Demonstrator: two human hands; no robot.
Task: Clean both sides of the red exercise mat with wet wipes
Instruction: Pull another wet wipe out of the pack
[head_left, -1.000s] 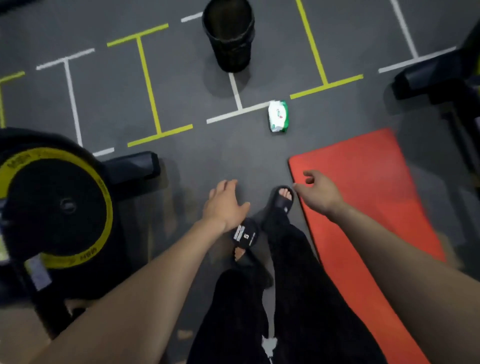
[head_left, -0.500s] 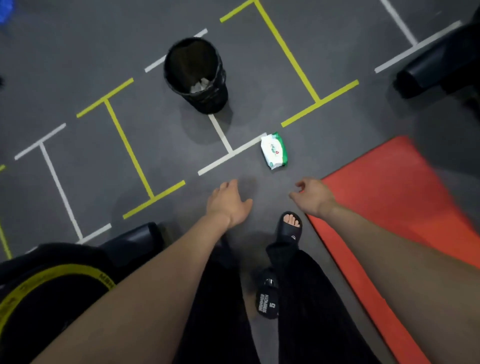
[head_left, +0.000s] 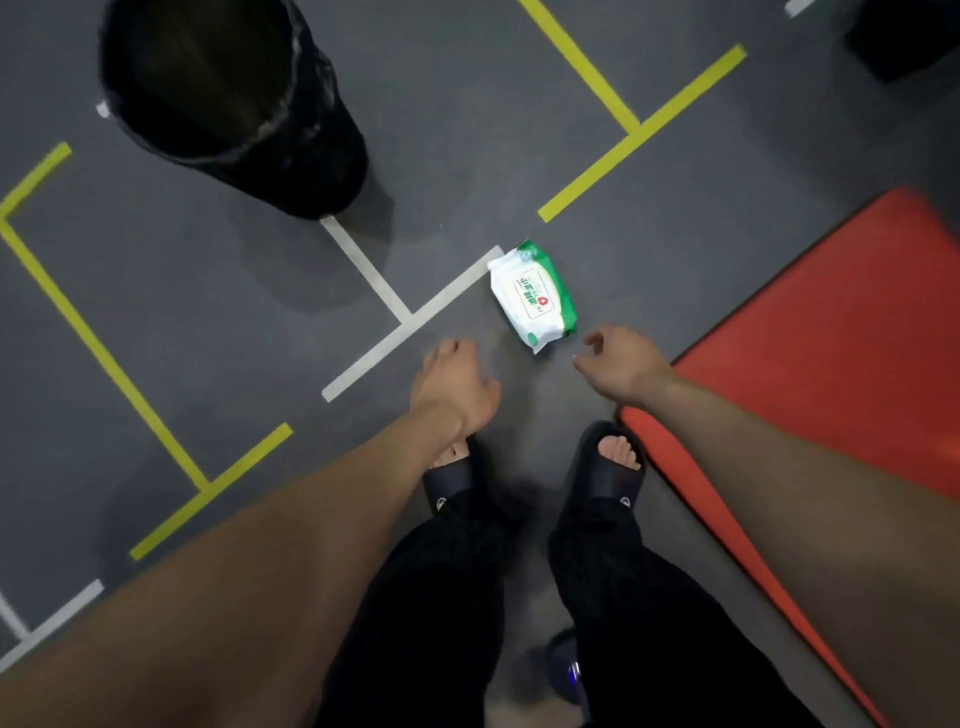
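1. Two feet in black slides (head_left: 608, 470) are seen standing on the grey floor (head_left: 218, 332); black trousers are worn.
2. The red exercise mat (head_left: 831, 374) is laid flat on the floor along the right edge of the view, its near-left edge just beside the right foot.
3. The left hand (head_left: 454, 384) is held above the floor, fingers loosely extended, nothing gripped.
4. The right hand (head_left: 621, 366) is held near the mat's corner, fingers loosely curled, nothing held.
5. The wet wipes pack (head_left: 534, 296), white and green, is lying on the floor just beyond both hands, untouched, beside the end of a white floor line (head_left: 410, 319).
6. A black bin (head_left: 228, 98) stands farther off, to the left.
7. Yellow floor lines (head_left: 639, 127) are noted beyond.
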